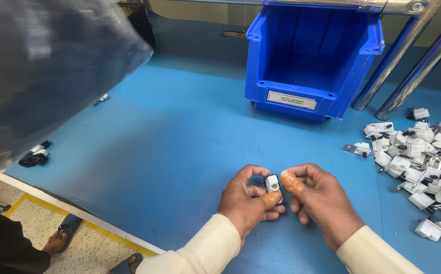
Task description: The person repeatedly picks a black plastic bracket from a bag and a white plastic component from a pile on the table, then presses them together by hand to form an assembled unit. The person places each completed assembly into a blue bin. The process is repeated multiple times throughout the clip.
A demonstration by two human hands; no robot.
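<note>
Your left hand [251,200] pinches a small white plastic part [272,182] between thumb and fingers, holding it up just above the blue surface [169,152]. The part looks boxy, with a dark opening on its upper face. An orange rubber cot covers your left thumb tip [272,199]. Your right hand [322,203] sits just beside it, fingers curled inward, its own cot-covered fingertip [292,181] touching or nearly touching the part's right side; whether it grips anything cannot be told. You appear to be midway through fitting or checking this one piece, and the next move probably calls for a fine, steady press between both fingertips, since the part is small and smooth. Cream sleeves cover both wrists. To your right lies a loose pile of similar parts [423,157], white blocks mixed with shiny metal tabs and dark pegs. Behind, an open-fronted blue plastic bin [314,56] stands on the surface, beside slanting chrome tubes [398,61]. At far left, a dark blurred shape fills the corner.
</note>
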